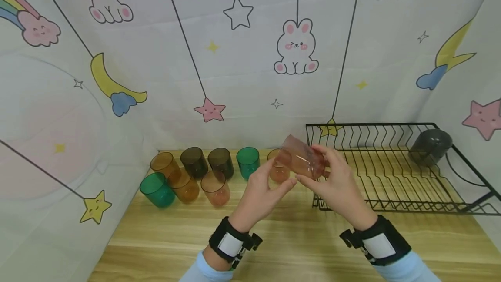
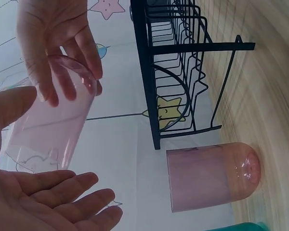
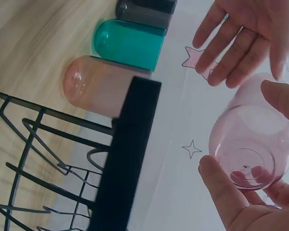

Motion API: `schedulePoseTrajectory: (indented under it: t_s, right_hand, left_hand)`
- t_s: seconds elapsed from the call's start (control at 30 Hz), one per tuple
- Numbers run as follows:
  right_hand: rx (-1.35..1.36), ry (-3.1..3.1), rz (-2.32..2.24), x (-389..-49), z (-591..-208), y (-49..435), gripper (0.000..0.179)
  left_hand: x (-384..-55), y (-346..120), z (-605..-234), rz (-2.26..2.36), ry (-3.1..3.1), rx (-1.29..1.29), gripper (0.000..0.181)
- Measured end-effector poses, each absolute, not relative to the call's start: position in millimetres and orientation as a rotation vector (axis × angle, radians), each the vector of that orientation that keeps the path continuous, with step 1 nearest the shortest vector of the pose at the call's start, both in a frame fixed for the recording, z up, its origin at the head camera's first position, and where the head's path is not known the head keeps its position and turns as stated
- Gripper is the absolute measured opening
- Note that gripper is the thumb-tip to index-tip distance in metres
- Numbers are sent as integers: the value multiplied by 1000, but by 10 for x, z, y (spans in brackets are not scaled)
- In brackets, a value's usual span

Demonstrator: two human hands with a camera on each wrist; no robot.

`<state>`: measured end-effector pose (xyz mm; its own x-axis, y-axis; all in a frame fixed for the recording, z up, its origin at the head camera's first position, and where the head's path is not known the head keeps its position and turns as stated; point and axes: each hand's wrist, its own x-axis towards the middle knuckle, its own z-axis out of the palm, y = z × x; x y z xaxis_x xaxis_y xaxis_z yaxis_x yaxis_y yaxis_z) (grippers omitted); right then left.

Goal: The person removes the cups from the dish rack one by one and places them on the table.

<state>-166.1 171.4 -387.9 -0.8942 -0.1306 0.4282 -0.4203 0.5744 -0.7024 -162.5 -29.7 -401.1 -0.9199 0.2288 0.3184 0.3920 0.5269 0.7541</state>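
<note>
A clear pink cup (image 1: 299, 158) is held tilted in the air, its mouth toward the upper left and its base toward the right. My right hand (image 1: 339, 186) grips it around the base end, thumb in front and fingers behind. At the mouth end is my left hand (image 1: 262, 193), with its fingers (image 3: 236, 53) extended and loosely spread beside the rim. In the left wrist view the cup passes between the left thumb and fingers. Behind the held cup, another pink cup (image 2: 212, 175) stands upright on the table, partly hidden in the head view.
A black wire dish rack (image 1: 375, 207) stands at the right, with a dark grey cup (image 1: 430, 148) upside down at its far end. Several amber, dark, green and pink cups, including a green cup (image 1: 249, 164), stand at the back left. A printed curtain (image 1: 250, 77) hangs behind the wooden table (image 1: 293, 247).
</note>
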Motion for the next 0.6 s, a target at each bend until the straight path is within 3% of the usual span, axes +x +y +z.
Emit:
schedulePoseTrajectory:
  t_s: [0.27,0.6]
  right_hand:
    - [441,-2513,1312,-1636,-3959,1692,80]
    - [437,-2534,1325,-1618,-4020,1662,81]
  left_hand:
    - [-1604,-271,-3965,-1381,-2535,-498,70]
    - [-1594,-244,-3929,-1426,-2507,-473,66]
